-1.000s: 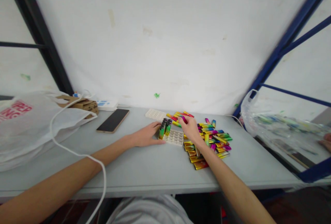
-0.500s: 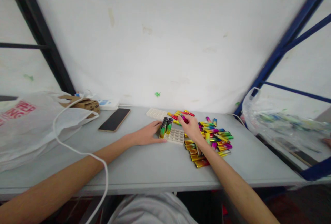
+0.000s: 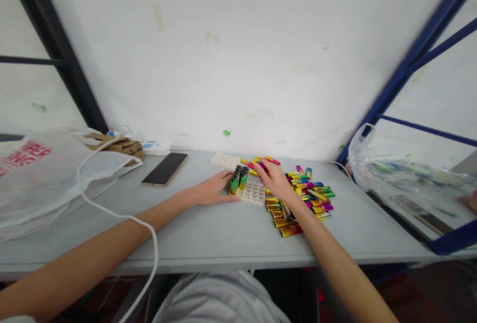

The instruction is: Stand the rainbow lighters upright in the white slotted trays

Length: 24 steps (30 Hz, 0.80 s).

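Left hand [image 3: 212, 190]: thumb and fingers spread in a C around the left side of the pocketed tray [image 3: 255, 192]; can't tell how firm the contact is. Right hand [image 3: 276, 181]: fingertips together, pinching what looks like a purple lighter [image 3: 262, 166], mostly hidden by the fingers, just above and right of the tray in the frame.

Tray sits mid-frame, lower centre. Green-gold lighters [image 3: 243, 180] stand upright at its left end, dark tops up; pockets to the right are bare. Loose pile [image 3: 315, 189] lies right of centre, partly behind the right forearm. A few red-yellow lighters [image 3: 273, 160] lie behind the right hand, second tray [image 3: 225, 159] just beyond the upright group.

Farther out: phone [image 3: 166, 169] left of centre, white cable [image 3: 154, 251] crossing the left forearm, white bag [image 3: 55, 174] far left.

Risks, my read: uprights look top-heavy, so a left-finger nudge could topple them. Tray looks light; an off-centre push could skid or tip it. Cable could snag the left arm. Right forearm over the pile could scatter it.
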Each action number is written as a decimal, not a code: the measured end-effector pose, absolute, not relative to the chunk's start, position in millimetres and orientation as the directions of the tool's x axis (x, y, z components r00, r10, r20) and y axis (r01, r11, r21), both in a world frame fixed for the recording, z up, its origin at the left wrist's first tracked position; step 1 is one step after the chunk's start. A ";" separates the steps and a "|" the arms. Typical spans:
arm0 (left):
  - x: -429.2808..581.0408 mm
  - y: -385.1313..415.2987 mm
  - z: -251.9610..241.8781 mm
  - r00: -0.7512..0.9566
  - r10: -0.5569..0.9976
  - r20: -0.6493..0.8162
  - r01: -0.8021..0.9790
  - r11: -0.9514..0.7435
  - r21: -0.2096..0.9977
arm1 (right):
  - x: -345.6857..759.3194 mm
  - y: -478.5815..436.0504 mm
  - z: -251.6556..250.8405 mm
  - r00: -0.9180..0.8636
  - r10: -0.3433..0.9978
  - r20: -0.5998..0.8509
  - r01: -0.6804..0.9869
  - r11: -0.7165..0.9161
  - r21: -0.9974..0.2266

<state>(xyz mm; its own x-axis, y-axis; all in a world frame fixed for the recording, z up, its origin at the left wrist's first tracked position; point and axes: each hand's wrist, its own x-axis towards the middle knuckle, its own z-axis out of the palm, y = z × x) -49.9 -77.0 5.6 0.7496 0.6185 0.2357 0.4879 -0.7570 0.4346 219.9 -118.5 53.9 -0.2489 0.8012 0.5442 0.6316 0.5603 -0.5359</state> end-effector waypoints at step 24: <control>-49.6 -78.1 7.3 0.752 0.615 0.237 0.481 -0.758 0.440 | 198.6 -125.1 47.2 -0.511 0.803 0.306 0.800 0.575 -0.172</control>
<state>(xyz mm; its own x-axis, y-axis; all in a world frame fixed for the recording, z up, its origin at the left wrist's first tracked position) -49.6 -78.1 7.3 0.7521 0.6149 0.2370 0.4811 -0.7582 0.4401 198.6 -125.1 47.2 -0.5113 0.8031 0.3058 0.8001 0.5748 -0.1717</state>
